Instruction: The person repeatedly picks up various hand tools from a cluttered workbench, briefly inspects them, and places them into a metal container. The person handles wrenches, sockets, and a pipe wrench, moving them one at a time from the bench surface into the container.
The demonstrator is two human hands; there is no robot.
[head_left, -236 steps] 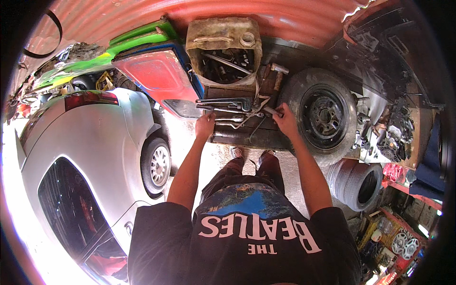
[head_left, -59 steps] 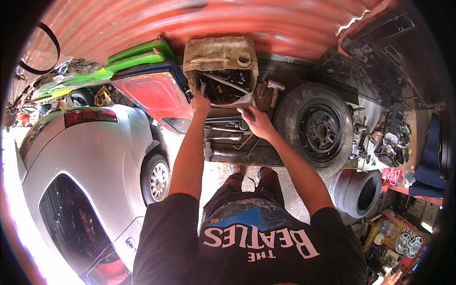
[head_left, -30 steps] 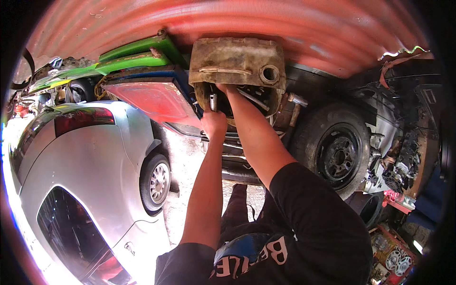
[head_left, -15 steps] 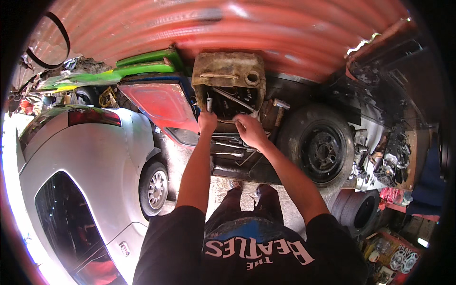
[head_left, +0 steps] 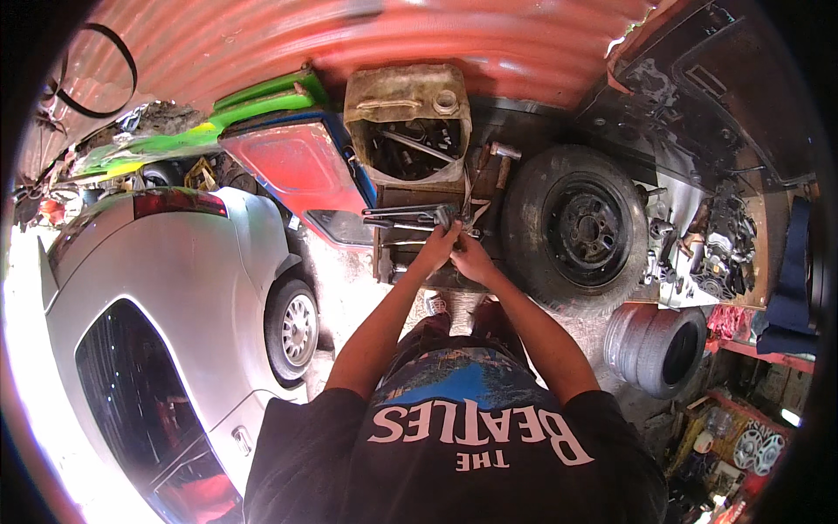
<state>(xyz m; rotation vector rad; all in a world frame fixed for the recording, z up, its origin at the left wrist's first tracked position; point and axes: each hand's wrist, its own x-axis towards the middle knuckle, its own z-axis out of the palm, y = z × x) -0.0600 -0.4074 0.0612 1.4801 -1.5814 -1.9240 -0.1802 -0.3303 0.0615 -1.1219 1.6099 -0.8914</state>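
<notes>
My left hand [head_left: 439,247] is closed around a short metal cylinder that looks like a socket [head_left: 445,216], its end standing up from the fingers. Pressed close beside it, my right hand [head_left: 472,260] is closed too; whatever it grips is hidden by the fingers. Both hands are over the near part of a dark wooden bench, above several long metal hand tools [head_left: 403,212] lying side by side. Beyond them stands a cut-open, dirty plastic jerrycan [head_left: 367,92], with a long metal bar [head_left: 419,145] and several dark sockets inside.
A hammer [head_left: 502,162] lies right of the jerrycan, beside a wheel with tyre [head_left: 559,253]. Left are a red panel [head_left: 297,170] and a silver car [head_left: 175,271]. Loose tyres [head_left: 650,345] and engine parts [head_left: 720,253] are at the right. Corrugated red sheeting [head_left: 489,44] closes the back.
Both hands have drawn back from the jerrycan's opening toward me and come together. The socket has moved right and nearer with my left hand. The view has shifted slightly.
</notes>
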